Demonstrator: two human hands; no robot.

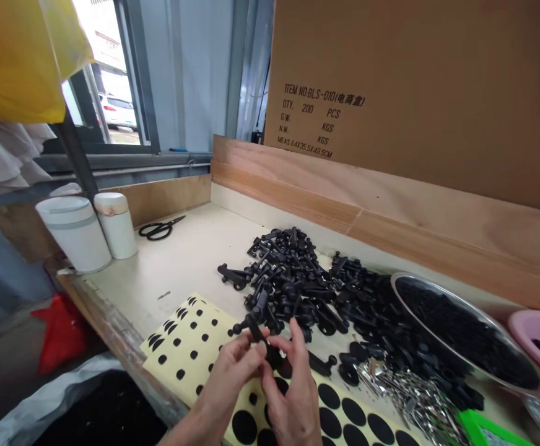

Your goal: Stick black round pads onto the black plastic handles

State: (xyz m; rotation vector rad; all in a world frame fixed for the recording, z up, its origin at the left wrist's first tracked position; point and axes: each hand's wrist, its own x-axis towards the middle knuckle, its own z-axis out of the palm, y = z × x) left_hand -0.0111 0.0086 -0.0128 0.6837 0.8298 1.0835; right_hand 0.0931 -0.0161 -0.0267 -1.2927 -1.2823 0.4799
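Along the far left of the worktop, we find two white canisters and, just beside them, black-handled scissors. At the near edge, our left hand and right hand are raised over sheets of black adhesive dots, with a black plastic part held between them; the left hand's fingers grasp it, and the right hand's fingers close on it from the other side. Just beyond, a heap of similar black parts spreads across the worktop, near loose silvery metal pieces. Further right, a steel bowl holds more black pieces, beside a pink basin.
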